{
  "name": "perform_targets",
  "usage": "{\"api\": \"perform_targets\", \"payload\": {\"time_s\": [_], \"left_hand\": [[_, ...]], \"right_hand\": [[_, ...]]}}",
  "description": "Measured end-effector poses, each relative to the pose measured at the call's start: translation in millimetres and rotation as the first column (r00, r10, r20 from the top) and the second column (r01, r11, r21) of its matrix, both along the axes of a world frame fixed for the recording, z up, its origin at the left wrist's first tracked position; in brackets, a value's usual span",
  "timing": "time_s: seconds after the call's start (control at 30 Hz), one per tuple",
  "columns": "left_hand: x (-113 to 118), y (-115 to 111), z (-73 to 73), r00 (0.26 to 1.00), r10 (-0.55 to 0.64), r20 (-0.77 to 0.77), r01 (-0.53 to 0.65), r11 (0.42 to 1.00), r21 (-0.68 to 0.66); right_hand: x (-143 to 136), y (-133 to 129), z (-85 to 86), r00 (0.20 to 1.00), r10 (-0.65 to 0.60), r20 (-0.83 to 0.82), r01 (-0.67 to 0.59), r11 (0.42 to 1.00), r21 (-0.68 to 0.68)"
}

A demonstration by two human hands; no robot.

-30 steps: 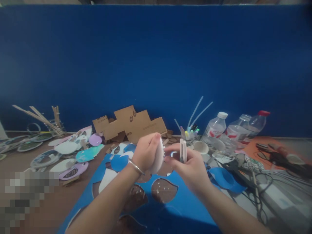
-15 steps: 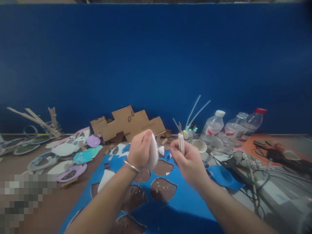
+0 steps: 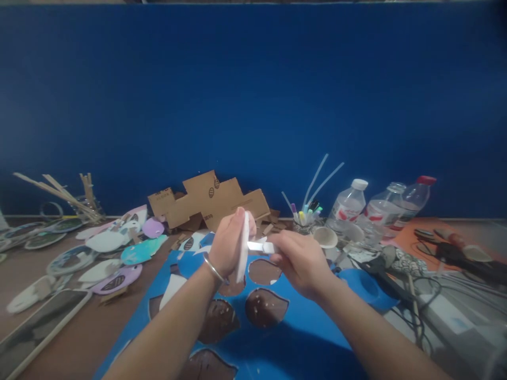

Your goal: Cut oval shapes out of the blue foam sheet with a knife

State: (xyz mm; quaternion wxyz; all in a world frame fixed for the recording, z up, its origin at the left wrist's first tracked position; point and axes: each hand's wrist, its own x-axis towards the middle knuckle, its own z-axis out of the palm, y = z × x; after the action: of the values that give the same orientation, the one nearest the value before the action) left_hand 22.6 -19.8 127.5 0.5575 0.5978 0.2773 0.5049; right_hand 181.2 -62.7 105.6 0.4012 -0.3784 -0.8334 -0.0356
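Note:
My left hand (image 3: 228, 240), with a silver bangle at its wrist, is closed around a white foam-like cut-out (image 3: 243, 250) held on edge. My right hand (image 3: 303, 258) grips a white utility knife (image 3: 267, 247), its blade pointing left at the face of the white piece. Blade and piece look to be touching or very close. Below both hands lies a blue sheet (image 3: 304, 338) with several leaf-shaped holes, through which the brown table shows. Small white crumbs lie in one hole.
Painted cut-outs (image 3: 105, 241) and a phone (image 3: 43, 332) lie left. Cardboard (image 3: 222, 198) leans at the back by a blue partition (image 3: 253, 95). Markers (image 3: 307, 214), plastic bottles (image 3: 348, 203), cables (image 3: 422, 306) and an orange sheet (image 3: 407, 232) are on the right.
The knife has swung from upright to level and moved left to the white piece. My left hand has turned the piece more edge-on.

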Motion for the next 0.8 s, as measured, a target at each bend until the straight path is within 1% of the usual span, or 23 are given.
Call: {"api": "perform_targets", "payload": {"time_s": [0.13, 0.33, 0.43, 0.6, 0.8], "left_hand": [[0.6, -1.9, 0.9, 1.000, -0.001, -0.030, 0.001, 1.000, 0.019], [2.6, -4.6, 3.7, 0.987, 0.103, -0.122, -0.092, 0.992, 0.090], [3.3, -5.4, 5.3, 0.981, 0.128, -0.143, -0.114, 0.988, 0.102], [3.9, -5.5, 4.5, 0.983, 0.125, -0.133, -0.113, 0.989, 0.095], [3.3, -4.6, 0.5, 0.990, 0.083, -0.113, -0.076, 0.995, 0.070]], "right_hand": [[-4.4, -3.8, -1.7, 1.000, -0.006, 0.004, 0.006, 1.000, 0.023], [-4.1, -5.7, 0.7, 0.998, -0.029, 0.051, 0.028, 1.000, 0.011], [-2.7, -5.2, 1.5, 0.997, -0.040, 0.070, 0.040, 0.999, 0.000], [-3.6, -6.2, 2.1, 0.997, -0.046, 0.064, 0.044, 0.999, 0.025], [-4.4, -6.2, 1.3, 0.996, -0.062, 0.064, 0.059, 0.997, 0.041]]}}
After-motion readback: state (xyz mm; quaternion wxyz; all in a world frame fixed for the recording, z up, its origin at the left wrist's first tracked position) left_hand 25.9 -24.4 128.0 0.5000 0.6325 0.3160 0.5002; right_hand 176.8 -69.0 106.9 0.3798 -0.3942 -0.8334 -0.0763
